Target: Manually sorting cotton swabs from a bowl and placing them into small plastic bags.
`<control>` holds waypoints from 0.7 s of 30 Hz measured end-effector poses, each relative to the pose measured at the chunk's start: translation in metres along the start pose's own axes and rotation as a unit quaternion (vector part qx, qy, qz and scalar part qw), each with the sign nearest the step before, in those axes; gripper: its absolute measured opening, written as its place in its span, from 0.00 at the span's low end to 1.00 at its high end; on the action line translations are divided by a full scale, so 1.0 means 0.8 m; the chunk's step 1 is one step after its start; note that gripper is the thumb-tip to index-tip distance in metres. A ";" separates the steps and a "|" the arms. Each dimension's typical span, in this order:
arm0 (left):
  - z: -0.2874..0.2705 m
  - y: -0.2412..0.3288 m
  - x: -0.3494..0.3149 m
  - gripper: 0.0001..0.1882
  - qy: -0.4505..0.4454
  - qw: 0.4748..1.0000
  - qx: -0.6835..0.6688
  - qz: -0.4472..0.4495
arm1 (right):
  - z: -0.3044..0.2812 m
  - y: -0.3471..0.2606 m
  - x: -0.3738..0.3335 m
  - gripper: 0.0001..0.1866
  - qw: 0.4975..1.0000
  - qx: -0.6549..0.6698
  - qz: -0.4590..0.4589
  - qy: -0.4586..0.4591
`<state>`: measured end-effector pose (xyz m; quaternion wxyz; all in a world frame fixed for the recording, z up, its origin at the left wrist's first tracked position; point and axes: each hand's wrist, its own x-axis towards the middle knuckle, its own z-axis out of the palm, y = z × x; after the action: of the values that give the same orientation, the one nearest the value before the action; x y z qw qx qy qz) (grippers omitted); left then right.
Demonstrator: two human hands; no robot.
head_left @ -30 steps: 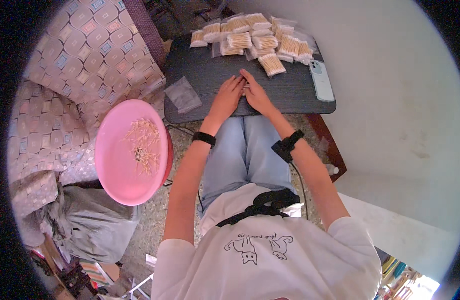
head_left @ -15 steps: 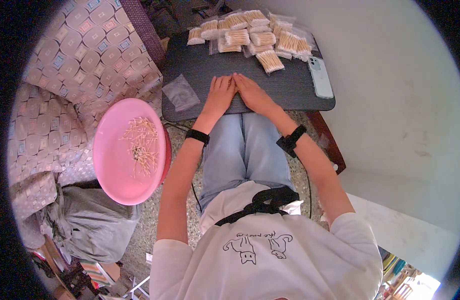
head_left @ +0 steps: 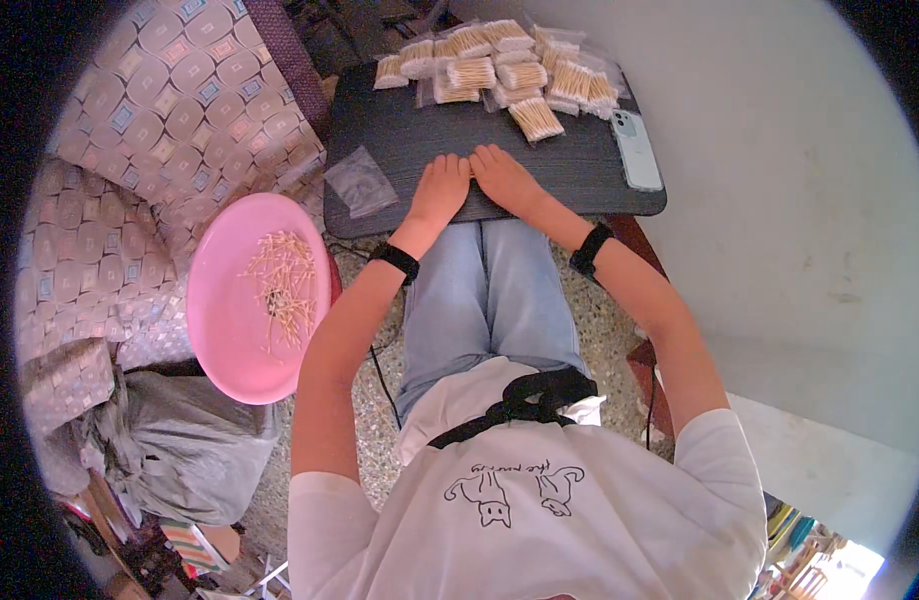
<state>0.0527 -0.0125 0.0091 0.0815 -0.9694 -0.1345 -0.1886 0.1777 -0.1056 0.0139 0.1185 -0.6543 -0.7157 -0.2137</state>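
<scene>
Near the front edge of the dark table, my left hand and my right hand are curled side by side around some cotton swabs. Only a sliver of their tan sticks shows between the hands; the fingers cover the rest. Left of my left hand lies an empty clear plastic bag. Beyond the hands is a pile of clear bags packed with cotton swabs, and one bag sits closest to my right hand.
A pink basin with loose cotton swabs stands left of the table. At the table's right edge lies a pale phone, beside a white wall. Patterned fabric covers the far left, above a grey bag.
My hands have drawn slightly apart, showing a little more of the sticks between them. Both elbows have spread outward. The bags, basin and phone stay in place; the view has shifted a little.
</scene>
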 end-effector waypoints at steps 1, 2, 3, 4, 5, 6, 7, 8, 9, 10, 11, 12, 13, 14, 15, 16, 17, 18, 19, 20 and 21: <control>0.000 -0.001 -0.001 0.06 0.002 1.000 0.010 0.007 | -0.001 -0.001 0.000 0.10 1.000 0.006 0.001 -0.014; 0.001 -0.002 -0.001 0.06 0.004 1.000 0.020 0.013 | -0.003 -0.001 0.000 0.11 1.000 0.011 0.001 -0.027; 0.001 -0.002 -0.002 0.05 0.002 1.000 0.020 0.008 | -0.004 -0.002 0.000 0.11 0.998 0.048 0.009 -0.031; -0.001 -0.001 -0.003 0.05 0.000 1.000 0.019 0.003 | -0.007 -0.005 0.002 0.11 0.996 0.084 0.018 -0.035; -0.003 0.000 -0.004 0.04 -0.002 1.000 0.018 -0.002 | -0.011 -0.007 0.004 0.12 0.992 0.121 0.027 -0.039; -0.006 0.000 -0.005 0.04 -0.023 1.000 0.000 -0.009 | -0.017 -0.001 0.004 0.13 0.974 0.200 0.047 -0.099; -0.014 -0.003 -0.011 0.05 -0.048 0.998 -0.018 -0.020 | -0.043 0.000 0.013 0.15 0.944 0.281 0.064 -0.161; -0.019 -0.003 -0.013 0.05 -0.069 0.997 -0.037 -0.028 | -0.060 0.004 0.016 0.16 0.905 0.354 0.083 -0.219; -0.021 -0.005 -0.016 0.06 -0.076 0.993 -0.082 -0.043 | -0.058 0.007 0.012 0.18 0.836 0.485 0.148 -0.209; -0.023 -0.006 -0.017 0.07 -0.082 0.987 -0.127 -0.058 | -0.057 0.010 0.009 0.20 0.745 0.603 0.209 -0.194; -0.025 -0.006 -0.018 0.08 -0.088 0.979 -0.171 -0.072 | -0.055 0.012 0.007 0.23 0.635 0.705 0.265 -0.173; -0.027 -0.004 -0.020 0.09 -0.090 0.975 -0.185 -0.086 | -0.052 0.010 0.004 0.23 0.654 0.693 0.281 -0.116; -0.033 0.002 -0.022 0.10 -0.094 0.970 -0.200 -0.100 | -0.053 0.002 0.002 0.23 0.669 0.679 0.297 -0.060; -0.039 0.007 -0.022 0.10 -0.097 0.965 -0.215 -0.114 | -0.053 -0.004 0.003 0.23 0.681 0.663 0.312 -0.003; -0.044 0.013 -0.019 0.11 -0.094 0.957 -0.246 -0.119 | -0.044 -0.008 0.008 0.23 0.690 0.662 0.291 0.038; -0.053 0.023 -0.014 0.11 -0.091 0.948 -0.279 -0.121 | -0.032 -0.012 0.010 0.23 0.698 0.658 0.271 0.081; -0.054 0.028 -0.014 0.11 -0.089 0.938 -0.309 -0.127 | -0.029 -0.020 0.016 0.23 0.703 0.654 0.249 0.122; -0.053 0.030 -0.015 0.11 -0.088 0.929 -0.337 -0.127 | -0.027 -0.026 0.017 0.21 0.738 0.612 0.258 0.122; -0.049 0.028 -0.018 0.12 -0.085 0.919 -0.361 -0.132 | -0.036 -0.037 0.024 0.20 0.769 0.571 0.261 0.119; -0.046 0.027 -0.021 0.12 -0.082 0.909 -0.386 -0.136 | -0.043 -0.044 0.028 0.18 0.799 0.528 0.264 0.117; -0.043 0.024 -0.027 0.13 -0.086 0.917 -0.362 -0.142 | -0.043 -0.047 0.028 0.17 0.827 0.499 0.238 0.104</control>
<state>0.0273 -0.0429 0.0306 -0.3148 -0.9157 -0.2000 -0.1497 0.1345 -0.1036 0.0484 0.5497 -0.6302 -0.5300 0.1404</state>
